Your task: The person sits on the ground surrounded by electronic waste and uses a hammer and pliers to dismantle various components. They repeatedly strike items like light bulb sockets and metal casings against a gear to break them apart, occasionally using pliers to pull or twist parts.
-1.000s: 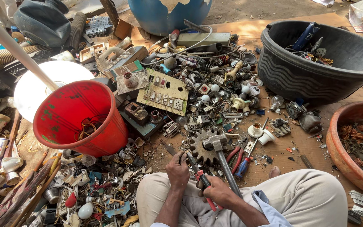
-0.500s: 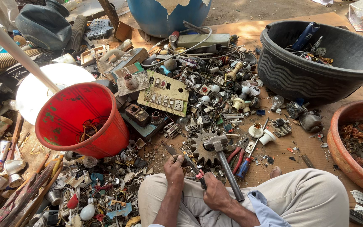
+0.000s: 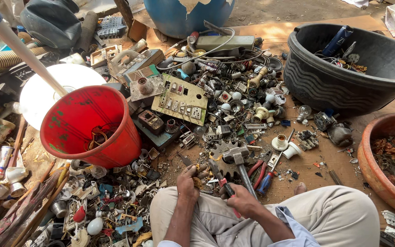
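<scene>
Pinching a small brass part in your left hand, you gripped a red-handled screwdriver with your right hand, bottom centre, beside the hammer.

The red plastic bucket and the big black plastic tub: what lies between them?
In the head view, between red plastic bucket and black plastic tub lies a beige switch panel amid heaped small electrical scrap.
</scene>
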